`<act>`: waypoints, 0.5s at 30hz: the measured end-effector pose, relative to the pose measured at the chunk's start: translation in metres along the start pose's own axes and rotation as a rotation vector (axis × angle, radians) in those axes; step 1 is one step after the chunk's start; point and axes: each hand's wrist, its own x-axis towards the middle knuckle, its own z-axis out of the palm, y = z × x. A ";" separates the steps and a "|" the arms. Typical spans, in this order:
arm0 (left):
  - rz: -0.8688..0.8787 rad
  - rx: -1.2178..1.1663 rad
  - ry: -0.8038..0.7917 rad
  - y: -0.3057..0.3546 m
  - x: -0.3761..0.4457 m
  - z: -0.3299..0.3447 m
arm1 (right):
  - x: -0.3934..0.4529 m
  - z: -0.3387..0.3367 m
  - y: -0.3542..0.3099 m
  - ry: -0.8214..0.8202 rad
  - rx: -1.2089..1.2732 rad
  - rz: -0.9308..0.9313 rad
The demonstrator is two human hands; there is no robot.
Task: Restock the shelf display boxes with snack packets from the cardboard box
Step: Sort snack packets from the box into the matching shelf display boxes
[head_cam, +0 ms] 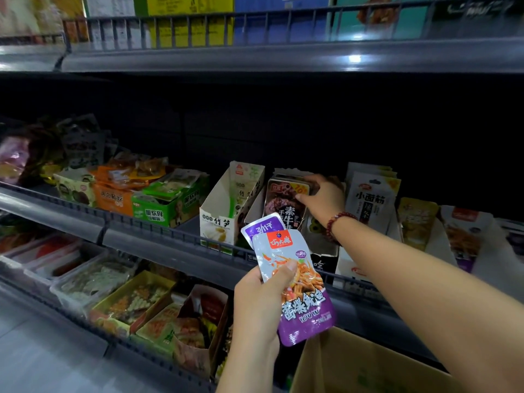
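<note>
1. A person's left hand grasps two purple-and-white snack packets, fanned one behind the other, thumb pressed across the front one. They are held in the air in front of the middle shelf rail.
2. The right hand, a bead bracelet on its wrist, reaches onto the shelf and grips the top of a stack of dark packets standing in a display box.
3. An open cardboard box sits at the bottom right, below the left hand.
4. The packets look light, thin and flexible, with a glossy film that is probably slippery.
5. A pinch across the flat middle or a sealed edge seems safest, since a fanned pair may slide apart.
6. Standing packets will likely flop unless supported at the top.
</note>
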 end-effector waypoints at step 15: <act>-0.111 0.165 -0.370 -0.004 -0.026 0.030 | -0.111 -0.123 0.013 -0.521 0.368 0.194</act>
